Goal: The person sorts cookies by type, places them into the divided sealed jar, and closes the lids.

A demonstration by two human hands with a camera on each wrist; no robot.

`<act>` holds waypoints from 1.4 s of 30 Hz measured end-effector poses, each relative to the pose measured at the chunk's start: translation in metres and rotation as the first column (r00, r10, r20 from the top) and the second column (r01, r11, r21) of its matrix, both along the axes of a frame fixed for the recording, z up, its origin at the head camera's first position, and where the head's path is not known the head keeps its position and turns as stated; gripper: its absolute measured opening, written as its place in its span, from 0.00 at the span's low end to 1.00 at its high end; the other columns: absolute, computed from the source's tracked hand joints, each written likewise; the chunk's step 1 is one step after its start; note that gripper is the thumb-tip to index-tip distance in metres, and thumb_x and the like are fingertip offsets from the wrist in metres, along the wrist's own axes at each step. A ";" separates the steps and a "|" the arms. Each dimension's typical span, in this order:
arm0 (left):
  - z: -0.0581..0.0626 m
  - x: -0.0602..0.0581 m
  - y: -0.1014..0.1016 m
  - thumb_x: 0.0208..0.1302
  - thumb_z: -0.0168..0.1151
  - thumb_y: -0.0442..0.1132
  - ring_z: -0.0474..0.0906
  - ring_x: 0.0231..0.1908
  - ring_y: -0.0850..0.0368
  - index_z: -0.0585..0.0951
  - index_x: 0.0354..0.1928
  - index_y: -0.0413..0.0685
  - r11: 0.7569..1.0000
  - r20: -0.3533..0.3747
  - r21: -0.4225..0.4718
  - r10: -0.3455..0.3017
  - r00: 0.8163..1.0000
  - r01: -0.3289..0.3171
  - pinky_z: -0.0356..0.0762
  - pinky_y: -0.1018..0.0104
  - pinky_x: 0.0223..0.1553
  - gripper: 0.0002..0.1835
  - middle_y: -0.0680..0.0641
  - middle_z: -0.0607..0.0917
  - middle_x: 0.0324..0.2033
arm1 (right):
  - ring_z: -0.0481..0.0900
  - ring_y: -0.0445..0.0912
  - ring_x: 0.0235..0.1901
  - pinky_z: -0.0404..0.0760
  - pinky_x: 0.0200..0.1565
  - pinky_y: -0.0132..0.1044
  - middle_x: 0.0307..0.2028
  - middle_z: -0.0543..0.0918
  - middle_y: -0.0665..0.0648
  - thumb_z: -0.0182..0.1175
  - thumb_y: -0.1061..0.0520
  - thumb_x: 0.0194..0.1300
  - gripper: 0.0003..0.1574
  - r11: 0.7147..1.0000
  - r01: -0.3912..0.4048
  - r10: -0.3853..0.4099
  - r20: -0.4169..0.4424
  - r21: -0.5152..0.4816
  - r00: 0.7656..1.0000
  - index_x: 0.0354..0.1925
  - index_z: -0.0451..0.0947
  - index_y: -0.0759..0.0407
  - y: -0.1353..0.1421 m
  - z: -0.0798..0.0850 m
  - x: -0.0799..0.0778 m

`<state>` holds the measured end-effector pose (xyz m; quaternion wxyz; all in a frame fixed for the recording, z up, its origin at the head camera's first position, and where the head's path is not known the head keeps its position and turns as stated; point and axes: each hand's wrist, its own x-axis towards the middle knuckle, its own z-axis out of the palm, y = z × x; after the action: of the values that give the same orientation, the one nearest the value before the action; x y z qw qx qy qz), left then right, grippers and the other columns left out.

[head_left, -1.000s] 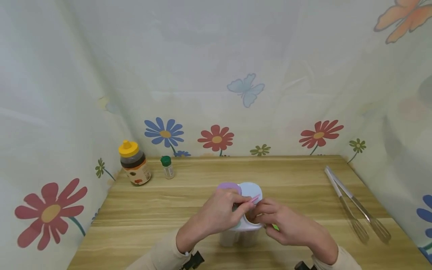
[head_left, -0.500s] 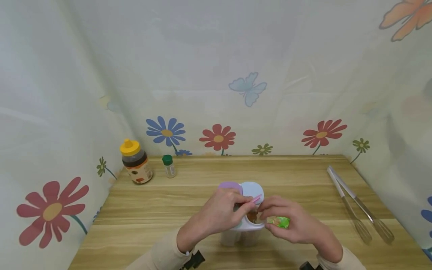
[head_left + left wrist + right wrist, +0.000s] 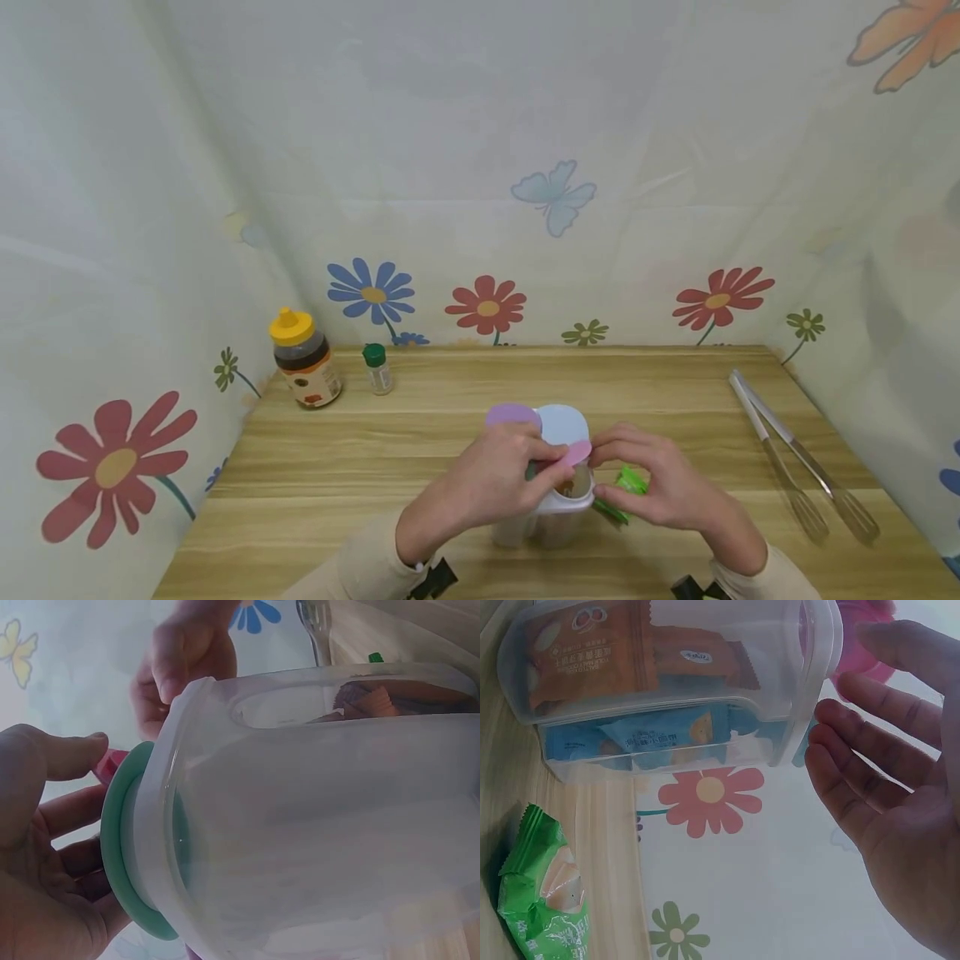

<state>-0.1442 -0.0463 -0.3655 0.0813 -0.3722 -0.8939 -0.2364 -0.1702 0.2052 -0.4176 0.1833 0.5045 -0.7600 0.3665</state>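
Observation:
A clear plastic container point(image 3: 551, 529) with several compartments and round coloured lids stands upright before me. My left hand point(image 3: 491, 471) pinches the raised pink lid point(image 3: 576, 454) between thumb and fingers, over an uncovered round opening. My right hand point(image 3: 660, 475) is at the opening's right side, fingers loosely extended and fingertips close to the pink lid; whether they touch it I cannot tell. Through the container's wall, the right wrist view shows brown snack packets point(image 3: 592, 652) in one compartment and blue packets point(image 3: 667, 735) in another. The green lid point(image 3: 124, 847) lies by my left palm.
A green snack packet point(image 3: 544, 892) lies on the table right of the container. Farther right are metal tongs point(image 3: 780, 458). At the back left stand a yellow-capped jar point(image 3: 307, 362) and a green-capped shaker point(image 3: 378, 371). Flowered curtain point(image 3: 450, 167) surrounds the table.
My right hand has drawn out of the opening and back to the right. The pink lid in my left hand has tilted to show more of its face. More of the green packet shows.

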 end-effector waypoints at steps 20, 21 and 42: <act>-0.001 0.006 0.005 0.61 0.64 0.58 0.63 0.22 0.71 0.88 0.45 0.53 0.995 -0.144 -0.096 -0.028 0.989 0.015 0.57 0.84 0.20 0.20 0.59 0.78 0.23 | 0.80 0.40 0.44 0.80 0.46 0.32 0.46 0.82 0.46 0.76 0.57 0.48 0.32 0.998 0.047 -0.050 0.051 0.048 0.997 0.53 0.77 0.51 0.007 0.007 -0.001; -0.002 0.006 0.005 0.61 0.64 0.59 0.63 0.22 0.71 0.89 0.44 0.53 0.994 -0.160 -0.106 -0.030 0.987 0.013 0.56 0.84 0.20 0.20 0.59 0.77 0.23 | 0.80 0.40 0.44 0.80 0.46 0.31 0.47 0.82 0.46 0.76 0.56 0.48 0.33 0.997 0.058 -0.061 0.054 0.057 0.997 0.53 0.76 0.51 0.008 0.007 -0.001; -0.010 0.009 0.014 0.56 0.67 0.61 0.61 0.27 0.66 0.86 0.34 0.59 0.975 -0.302 -0.222 -0.070 0.951 0.001 0.58 0.78 0.28 0.16 0.60 0.68 0.24 | 0.79 0.40 0.46 0.80 0.46 0.36 0.49 0.82 0.46 0.77 0.51 0.47 0.36 0.983 0.147 -0.157 0.086 0.114 0.984 0.55 0.76 0.49 0.014 0.007 -0.002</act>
<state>-0.1354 -0.0325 -0.3757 0.1740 -0.4272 -0.8839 -0.0770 -0.1727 0.2196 -0.4105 0.1472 0.4361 -0.8228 0.3335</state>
